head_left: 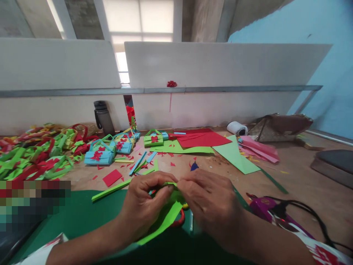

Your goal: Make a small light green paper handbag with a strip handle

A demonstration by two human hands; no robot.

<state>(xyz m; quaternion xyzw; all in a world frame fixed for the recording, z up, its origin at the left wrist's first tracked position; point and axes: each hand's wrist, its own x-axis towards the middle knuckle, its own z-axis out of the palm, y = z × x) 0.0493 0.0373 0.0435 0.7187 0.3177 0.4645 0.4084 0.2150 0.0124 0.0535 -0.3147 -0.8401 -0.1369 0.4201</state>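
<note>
My left hand (pixel 149 206) and my right hand (pixel 209 206) meet over a dark green mat (pixel 82 209). Both are closed, pinching the upper edge of a light green paper piece (pixel 165 222) between thumbs and fingers. The paper hangs down in a slanting flap below my left hand. My right fingertips hide part of the pinched edge. Under the paper shows a red handle loop (pixel 180 218), likely of scissors, mostly covered. A folded green paper strip (pixel 110 191) lies left of my hands, and a red paper square (pixel 111 178) lies beyond it.
Small paper bags, blue (pixel 98 156) and green (pixel 153 140), stand beyond my hands. Heaped paper bags (pixel 49 154) fill the left, beside a dark bottle (pixel 104 117). Red sheets (pixel 202 138) lie at the back. A purple glue gun (pixel 264 208) with a black cord rests at right.
</note>
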